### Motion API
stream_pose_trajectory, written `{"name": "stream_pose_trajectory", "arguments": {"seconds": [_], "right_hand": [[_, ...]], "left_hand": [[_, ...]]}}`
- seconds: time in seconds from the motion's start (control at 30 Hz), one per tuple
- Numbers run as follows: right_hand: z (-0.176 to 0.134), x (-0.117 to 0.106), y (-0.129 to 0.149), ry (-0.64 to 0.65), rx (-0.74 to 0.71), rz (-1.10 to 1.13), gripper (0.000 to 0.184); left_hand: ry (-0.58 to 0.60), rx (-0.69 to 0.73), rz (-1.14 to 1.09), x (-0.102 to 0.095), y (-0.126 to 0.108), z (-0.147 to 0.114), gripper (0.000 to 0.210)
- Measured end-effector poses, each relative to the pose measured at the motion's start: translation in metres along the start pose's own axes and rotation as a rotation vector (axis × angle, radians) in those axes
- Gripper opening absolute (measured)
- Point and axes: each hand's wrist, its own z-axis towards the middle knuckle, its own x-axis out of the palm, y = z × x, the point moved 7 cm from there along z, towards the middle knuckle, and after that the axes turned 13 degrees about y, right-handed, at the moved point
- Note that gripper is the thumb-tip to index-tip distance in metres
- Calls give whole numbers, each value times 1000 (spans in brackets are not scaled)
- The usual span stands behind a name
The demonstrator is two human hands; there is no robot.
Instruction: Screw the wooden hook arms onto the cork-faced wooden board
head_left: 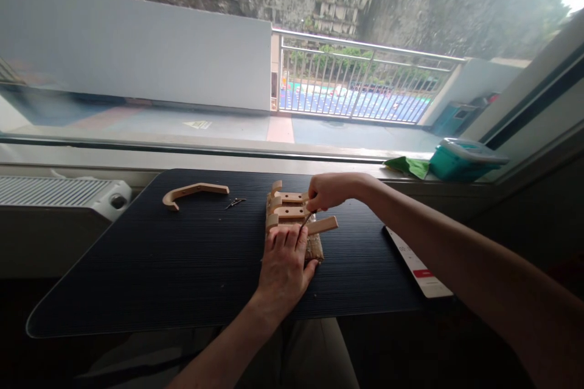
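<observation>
My left hand (pixel 283 258) presses down over a curved wooden hook (pixel 323 225), its fingers curled across the near part and its thumb by the block's edge. This hook lies on a brownish, wrapped-looking block (pixel 314 247), mostly covered by hand and hooks. Two more wooden hooks with dark holes, a middle one (pixel 291 212) and a far one (pixel 292 197), lie side by side on it. Closed in a fist above the block's right side, my right hand (pixel 325 190) grips what looks like a screwdriver (pixel 306 220). Its thin shaft slants down to the nearest hook; its handle is hidden.
Another wooden hook (pixel 196 189) lies on the dark table (pixel 191 267) at the left, near a small heap of screws (pixel 236 202). A phone (pixel 422 267) rests under my right forearm. A teal box (pixel 465 159) and green cloth (pixel 408 166) sit on the windowsill.
</observation>
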Motion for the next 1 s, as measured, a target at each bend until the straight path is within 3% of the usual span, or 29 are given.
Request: {"name": "stream_pose_trajectory", "arguments": {"seconds": [0.23,0.37,0.5,0.73,1.0], "right_hand": [[-17,0,20,-141,4,-231,33],[-19,-1,24,-185,-32,-240,29],[-6,0,15,-99,-67,-151,28],[1,3,1,77,51,47,31],[-20,-2,39,-259,-22,-352,26]], "left_hand": [[8,-8,-4,-1,-1,1,56],[4,-1,-12,-1,-1,0,56],[10,-5,-4,0,0,1,56],[24,-12,6,1,-1,0,56],[20,-16,-12,1,0,1,56]]}}
